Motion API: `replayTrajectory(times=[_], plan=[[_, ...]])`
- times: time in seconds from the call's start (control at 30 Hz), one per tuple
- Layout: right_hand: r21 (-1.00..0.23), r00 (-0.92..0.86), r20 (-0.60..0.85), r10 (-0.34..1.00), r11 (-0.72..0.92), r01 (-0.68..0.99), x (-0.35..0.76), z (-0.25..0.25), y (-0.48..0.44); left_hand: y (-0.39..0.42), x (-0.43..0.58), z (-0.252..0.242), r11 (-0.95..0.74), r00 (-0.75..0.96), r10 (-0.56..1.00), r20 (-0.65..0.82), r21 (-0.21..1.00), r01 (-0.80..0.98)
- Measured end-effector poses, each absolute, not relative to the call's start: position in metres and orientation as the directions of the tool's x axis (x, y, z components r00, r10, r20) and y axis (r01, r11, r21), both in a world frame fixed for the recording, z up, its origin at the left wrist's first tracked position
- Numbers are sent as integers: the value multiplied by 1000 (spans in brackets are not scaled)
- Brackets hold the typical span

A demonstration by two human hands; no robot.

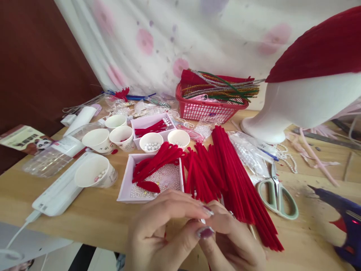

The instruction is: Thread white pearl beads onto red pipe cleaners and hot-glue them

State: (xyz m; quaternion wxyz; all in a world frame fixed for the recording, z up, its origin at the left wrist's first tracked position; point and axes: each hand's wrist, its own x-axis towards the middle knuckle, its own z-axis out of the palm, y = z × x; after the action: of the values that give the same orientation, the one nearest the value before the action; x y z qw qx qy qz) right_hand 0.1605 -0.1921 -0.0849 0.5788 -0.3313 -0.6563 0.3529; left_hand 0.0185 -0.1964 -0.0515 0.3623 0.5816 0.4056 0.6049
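My left hand point(166, 229) is at the bottom centre, its thumb and forefinger pinched on a small white bead point(202, 221). Against it is my right hand point(232, 235), fingers curled and tips meeting the left fingertips; what they hold, if anything, is hidden. Just beyond the hands lie short red fuzzy strips point(201, 173) and a long bundle of red fuzzy stems point(239, 180). A white tray point(124, 188) behind my left hand holds small pearls, red loops and a red leaf-shaped piece point(148, 186).
Paper cups point(96, 171), some with beads, stand left. A red basket point(211, 109) of stems is at the back. Scissors point(278, 195), a blue glue gun point(342, 210) and a white mannequin head point(304, 101) are right. A white power bank point(60, 184) lies left.
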Motion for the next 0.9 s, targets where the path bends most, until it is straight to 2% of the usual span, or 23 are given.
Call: replayTrajectory(times=[0.17, 0.4, 0.6, 0.77, 0.9], plan=[[-776, -119, 621, 775, 629, 48, 162, -86, -192, -201, 19, -53, -447, -67, 892, 446, 894, 5], [-784, -118, 612, 782, 620, 37, 163, -89, -194, -201, 20, -55, -428, -54, 902, 428, 904, 9], [-805, -79, 585, 807, 590, 67, 160, -88, -196, -201, 27, -57, -427, -154, 894, 421, 904, -8], [-801, -41, 590, 807, 590, 102, 156, -84, -195, -201, 21, -52, -433, -85, 896, 435, 900, 42], [-795, -39, 600, 799, 601, 86, 155, -77, -193, -202, 21, -51, -417, -111, 902, 418, 908, 31]])
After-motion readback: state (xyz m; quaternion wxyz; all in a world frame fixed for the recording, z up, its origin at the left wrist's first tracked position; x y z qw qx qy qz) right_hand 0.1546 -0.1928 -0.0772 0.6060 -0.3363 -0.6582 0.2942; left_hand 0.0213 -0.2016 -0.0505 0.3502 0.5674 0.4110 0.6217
